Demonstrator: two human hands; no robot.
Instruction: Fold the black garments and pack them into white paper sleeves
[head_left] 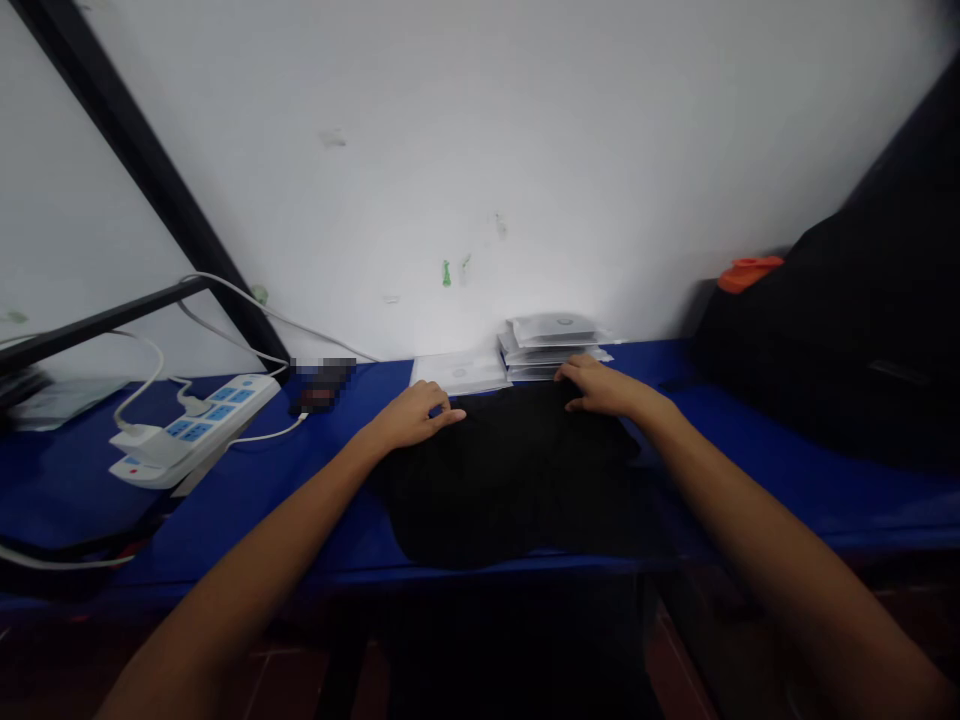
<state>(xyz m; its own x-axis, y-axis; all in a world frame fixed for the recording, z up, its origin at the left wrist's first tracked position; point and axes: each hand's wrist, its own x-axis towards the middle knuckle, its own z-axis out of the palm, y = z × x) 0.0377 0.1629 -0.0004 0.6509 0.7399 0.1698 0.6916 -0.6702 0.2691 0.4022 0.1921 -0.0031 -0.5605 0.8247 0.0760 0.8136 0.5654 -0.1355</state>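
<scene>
A black cloth item (510, 480) lies spread on the blue table in front of me; what kind of cloth piece it is I cannot make out. My left hand (420, 413) rests at its far left corner, thumb stretched out and apart from the bent fingers. At the far right corner, my right hand (596, 385) touches the cloth with thumb and forefinger apart. Neither hand visibly pinches the fabric. Just beyond the cloth are a flat white packet (461, 372) and a stack of white packets (555, 335).
A white power strip (202, 425) with plugs and cables sits at the left, beside a dark, partly pixelated device (326, 385) on a cable. A black frame (150, 150) rises there. A large black mass (847, 330) with an orange item (750, 272) occupies the right of the blue table (720, 440).
</scene>
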